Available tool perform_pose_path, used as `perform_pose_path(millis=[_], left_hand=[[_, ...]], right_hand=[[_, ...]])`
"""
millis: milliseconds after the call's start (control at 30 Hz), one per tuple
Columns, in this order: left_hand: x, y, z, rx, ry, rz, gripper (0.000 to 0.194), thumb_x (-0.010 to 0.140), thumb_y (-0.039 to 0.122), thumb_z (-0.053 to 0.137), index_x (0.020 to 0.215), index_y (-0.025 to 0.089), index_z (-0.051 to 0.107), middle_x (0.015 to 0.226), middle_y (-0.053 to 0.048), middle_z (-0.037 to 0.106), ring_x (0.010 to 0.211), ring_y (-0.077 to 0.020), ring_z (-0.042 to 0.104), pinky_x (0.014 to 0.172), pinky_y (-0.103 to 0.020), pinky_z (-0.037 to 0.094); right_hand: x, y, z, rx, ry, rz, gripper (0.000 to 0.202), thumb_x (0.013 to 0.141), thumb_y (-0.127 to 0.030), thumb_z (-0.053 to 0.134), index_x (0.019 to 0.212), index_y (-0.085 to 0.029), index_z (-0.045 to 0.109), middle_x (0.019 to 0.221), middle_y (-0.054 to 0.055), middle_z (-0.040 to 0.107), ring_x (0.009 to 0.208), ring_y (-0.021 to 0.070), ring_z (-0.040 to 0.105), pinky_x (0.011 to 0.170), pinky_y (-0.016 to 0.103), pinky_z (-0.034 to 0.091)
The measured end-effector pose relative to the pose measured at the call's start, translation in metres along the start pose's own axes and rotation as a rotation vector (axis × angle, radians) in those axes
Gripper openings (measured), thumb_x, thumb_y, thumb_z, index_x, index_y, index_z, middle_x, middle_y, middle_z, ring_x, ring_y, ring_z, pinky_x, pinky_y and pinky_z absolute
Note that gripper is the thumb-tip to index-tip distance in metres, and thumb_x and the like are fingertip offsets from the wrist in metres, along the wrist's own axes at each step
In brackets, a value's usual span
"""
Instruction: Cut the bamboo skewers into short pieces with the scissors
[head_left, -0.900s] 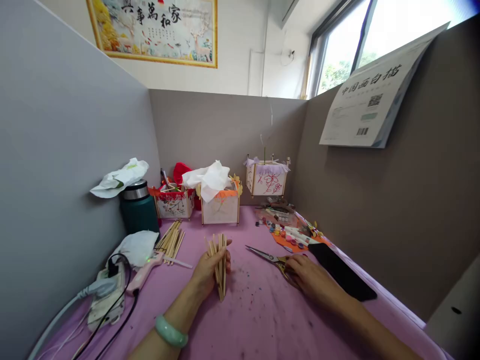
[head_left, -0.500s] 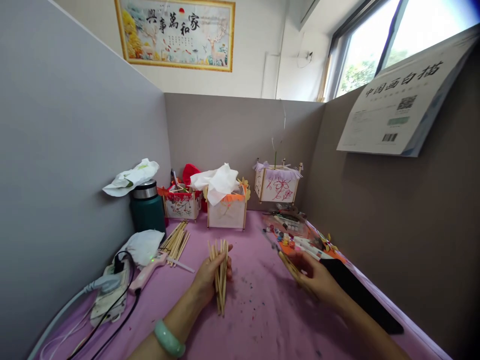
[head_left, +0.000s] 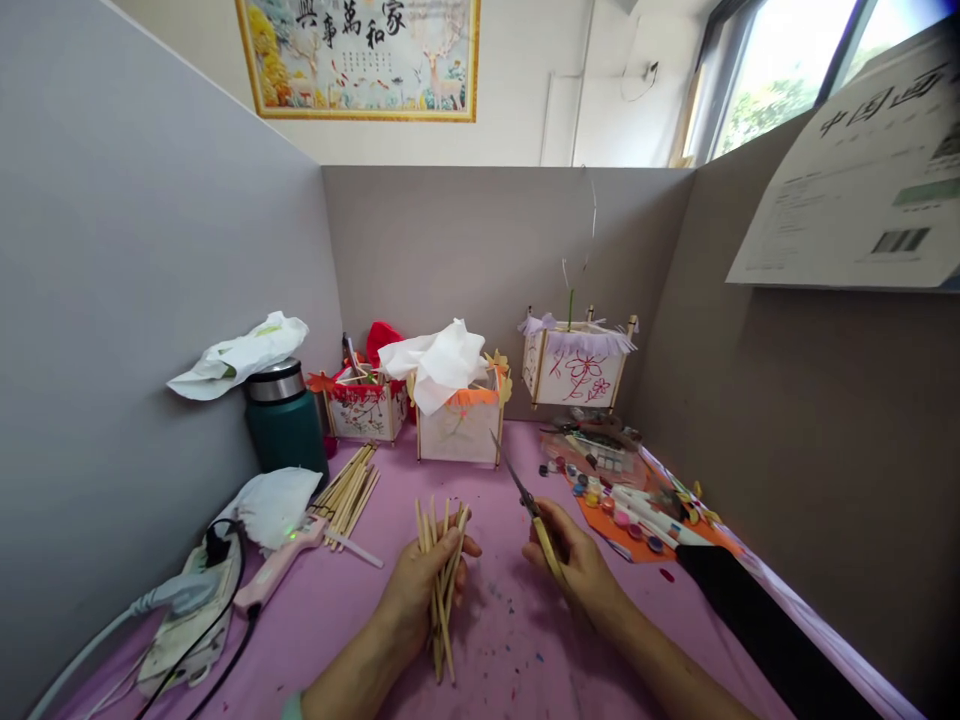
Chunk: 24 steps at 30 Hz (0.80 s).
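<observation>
My left hand (head_left: 420,575) is wrapped around a loose bundle of thin wooden sticks (head_left: 442,630), with the thumb across the front and the ends poking out above and below. To its right, my right hand (head_left: 574,555) grips a pair of scissors (head_left: 546,540) by the yellowish handles. Their dark, narrow blades look closed and point up and left, towards the middle lantern-like paper box (head_left: 457,435). The scissors and the sticks are apart. Another pile of sticks (head_left: 352,495) lies on the purple cloth (head_left: 517,640) to the left.
At left are a teal bottle (head_left: 289,425), a pink glue gun (head_left: 281,565) and a power strip (head_left: 176,625) with cords. Paint pots (head_left: 592,497), white pens (head_left: 652,515) and a long black object (head_left: 757,620) lie at right. A purple-fringed box (head_left: 577,370) stands behind. Grey partitions (head_left: 487,240) enclose the table.
My right hand has brought the scissors left, nearer the sticks. The left hand still holds its bundle, now slightly lower and more fanned out. The camera view has shifted.
</observation>
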<state>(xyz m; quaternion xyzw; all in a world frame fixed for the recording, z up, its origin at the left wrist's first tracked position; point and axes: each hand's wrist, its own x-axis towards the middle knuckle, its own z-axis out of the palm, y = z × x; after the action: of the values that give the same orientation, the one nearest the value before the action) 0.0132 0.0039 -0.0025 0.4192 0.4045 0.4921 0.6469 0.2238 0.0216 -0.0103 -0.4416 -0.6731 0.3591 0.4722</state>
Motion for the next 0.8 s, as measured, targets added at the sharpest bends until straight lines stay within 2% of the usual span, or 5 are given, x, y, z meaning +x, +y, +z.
perform_pose_path(millis=[167,300,467,600,800], left_hand=[[0.001,0.001,0.005,-0.067,0.067,-0.005,0.032,0.067,0.043,0.071,0.073,0.014,0.058,0.055,0.003,0.054,0.043,-0.0062,0.046,0.042,-0.017,0.039],[-0.003,0.004,0.005,-0.054,0.040,-0.031,0.032,0.069,0.044,0.068,0.069,0.015,0.054,0.044,0.005,0.047,0.035,-0.0054,0.038,0.036,-0.016,0.028],[-0.004,0.005,0.003,-0.078,-0.020,0.005,0.032,0.073,0.045,0.064,0.066,0.015,0.053,0.035,0.007,0.037,0.031,-0.0038,0.026,0.034,-0.017,0.017],[0.001,0.002,0.002,-0.151,0.012,0.015,0.028,0.073,0.040,0.066,0.068,0.015,0.055,0.037,0.007,0.039,0.030,-0.0032,0.028,0.033,-0.017,0.016],[0.005,0.000,0.002,-0.265,0.020,-0.052,0.023,0.069,0.032,0.071,0.066,0.013,0.058,0.037,0.007,0.041,0.031,-0.0028,0.030,0.033,-0.016,0.019]], right_hand=[[-0.012,-0.006,-0.002,-0.258,-0.041,-0.016,0.046,0.073,-0.035,0.067,0.112,-0.022,0.047,0.077,-0.004,0.050,0.063,0.0116,0.044,0.059,0.024,0.039],[-0.017,-0.013,0.000,-0.446,-0.041,-0.092,0.048,0.069,-0.039,0.072,0.108,-0.023,0.050,0.086,0.000,0.056,0.068,0.0142,0.049,0.063,0.026,0.040],[-0.020,-0.018,0.009,-0.569,-0.047,-0.166,0.050,0.063,-0.039,0.077,0.103,-0.023,0.052,0.089,0.001,0.058,0.078,0.0184,0.053,0.068,0.029,0.040],[-0.021,-0.017,0.012,-0.650,-0.023,-0.199,0.052,0.061,-0.039,0.078,0.104,-0.023,0.051,0.089,0.002,0.058,0.080,0.0199,0.053,0.071,0.031,0.039],[-0.023,-0.016,0.012,-0.710,-0.032,-0.208,0.053,0.064,-0.040,0.076,0.106,-0.023,0.050,0.091,0.003,0.058,0.081,0.0208,0.052,0.072,0.031,0.039]])
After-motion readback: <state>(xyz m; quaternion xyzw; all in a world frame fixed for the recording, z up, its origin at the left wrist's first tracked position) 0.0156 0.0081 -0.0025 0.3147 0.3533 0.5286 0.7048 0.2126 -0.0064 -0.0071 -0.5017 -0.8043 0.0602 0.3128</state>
